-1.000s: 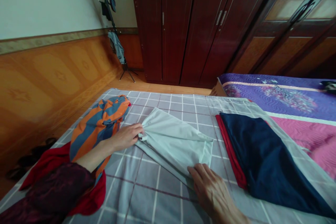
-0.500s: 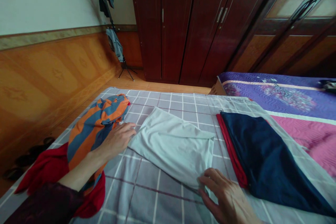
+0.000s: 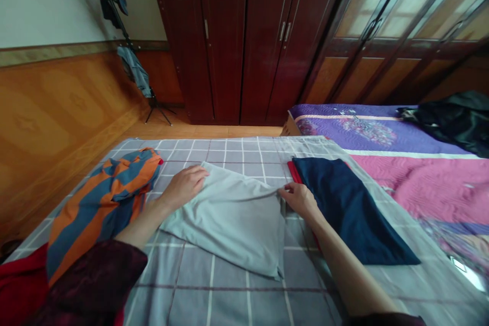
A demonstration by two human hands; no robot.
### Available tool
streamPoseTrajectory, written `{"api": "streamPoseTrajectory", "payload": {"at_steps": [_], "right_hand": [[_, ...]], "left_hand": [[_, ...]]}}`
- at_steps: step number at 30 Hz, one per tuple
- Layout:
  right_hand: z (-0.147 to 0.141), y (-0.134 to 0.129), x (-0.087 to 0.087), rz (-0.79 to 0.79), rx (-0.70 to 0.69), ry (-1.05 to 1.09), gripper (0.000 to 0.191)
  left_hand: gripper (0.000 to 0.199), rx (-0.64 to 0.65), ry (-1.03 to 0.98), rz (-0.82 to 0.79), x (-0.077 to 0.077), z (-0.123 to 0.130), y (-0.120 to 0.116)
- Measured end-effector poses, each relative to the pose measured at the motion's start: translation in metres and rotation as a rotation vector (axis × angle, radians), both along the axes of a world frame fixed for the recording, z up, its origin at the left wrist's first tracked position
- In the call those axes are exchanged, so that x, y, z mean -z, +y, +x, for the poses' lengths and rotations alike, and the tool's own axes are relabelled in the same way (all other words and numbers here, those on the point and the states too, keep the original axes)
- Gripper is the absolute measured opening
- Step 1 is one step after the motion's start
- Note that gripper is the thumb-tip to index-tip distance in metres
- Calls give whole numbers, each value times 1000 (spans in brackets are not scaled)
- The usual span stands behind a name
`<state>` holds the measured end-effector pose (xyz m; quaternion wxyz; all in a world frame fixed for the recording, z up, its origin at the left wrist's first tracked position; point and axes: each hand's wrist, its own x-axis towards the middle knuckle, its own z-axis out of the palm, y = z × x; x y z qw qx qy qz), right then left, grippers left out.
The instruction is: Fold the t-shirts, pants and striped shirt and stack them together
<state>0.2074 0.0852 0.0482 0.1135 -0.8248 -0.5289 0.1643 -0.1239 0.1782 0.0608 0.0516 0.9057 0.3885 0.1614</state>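
Observation:
A pale grey-green folded garment (image 3: 233,224) lies flat in front of me on a grey checked bedsheet (image 3: 214,290). My left hand (image 3: 188,183) is at its far left corner, fingers closed together over the edge; the thumb is hidden. At the far right corner, my right hand (image 3: 300,198) pinches the cloth between thumb and fingers. Right of it lies a folded navy garment (image 3: 351,209), on top of a red one (image 3: 295,172). On the left, an orange and blue striped garment (image 3: 103,198) is bunched over red cloth (image 3: 23,275), partly behind my left arm.
A second bed with a purple and pink cover (image 3: 412,178) adjoins on the right, with a dark heap of cloth (image 3: 454,117) on it. Dark red wardrobes (image 3: 225,51) stand beyond the bed. A coat stand (image 3: 153,102) is at the back left.
My right hand has moved from the garment's near right corner to its far right corner. My left hand has slid up to the far left corner. The view has turned right.

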Motion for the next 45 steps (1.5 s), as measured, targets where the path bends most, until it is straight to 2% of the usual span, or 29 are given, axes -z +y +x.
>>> {"api": "streamPoseTrajectory", "payload": {"at_steps": [4, 8, 14, 20, 24, 31, 34, 36, 41, 45], "right_hand": [[5, -7, 0, 24, 65, 52, 31], [0, -10, 0, 14, 53, 86, 25], [-4, -4, 5, 19, 78, 88, 19], [11, -4, 4, 32, 139, 50, 27], [6, -4, 5, 14, 97, 16, 28], [-2, -2, 8, 10, 113, -87, 25], [-3, -5, 1, 4, 108, -100, 25], [-6, -12, -6, 7, 88, -107, 25], [-27, -52, -21, -57, -105, -109, 35], [-47, -86, -15, -138, -231, -104, 27]], "left_hand": [[29, 22, -18, -39, 11, 18, 41], [28, 18, -57, -90, 29, 27, 58], [18, -37, -88, -111, 43, 31, 71], [17, -80, -138, -106, 52, 39, 82], [20, -55, -113, -83, 55, 39, 83], [18, -113, -58, 49, 54, 44, 77], [22, -95, -39, 62, 50, 44, 73], [26, -99, -33, 71, 42, 42, 71], [34, -46, 60, 64, 3, 27, 63], [32, 19, 195, -7, -20, 7, 48]]}}
